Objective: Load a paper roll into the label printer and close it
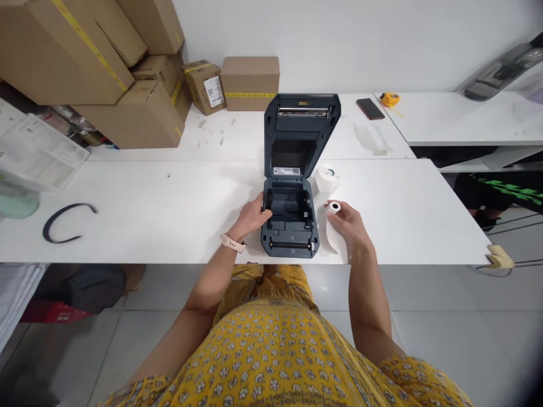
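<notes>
A dark label printer (pixel 290 226) stands on the white table with its lid (pixel 302 127) raised and its inner bay showing no roll. My left hand (pixel 252 216) grips the printer's left side, thumb over the edge of the bay. To the right of the printer, my right hand (pixel 348 221) is closed on a small white paper roll (pixel 333 208), whose loose strip hangs toward the table's front edge. Just behind that roll, a larger white roll (pixel 326 178) rests beside the printer.
Cardboard boxes (pixel 250 82) line the back left. A black headband (pixel 50 223) lies at the left. At the back right are a phone (pixel 370 108), an orange tape measure (pixel 389 99) and a handheld vacuum (pixel 498 70). Someone's dark clothing (pixel 500 189) shows at the right.
</notes>
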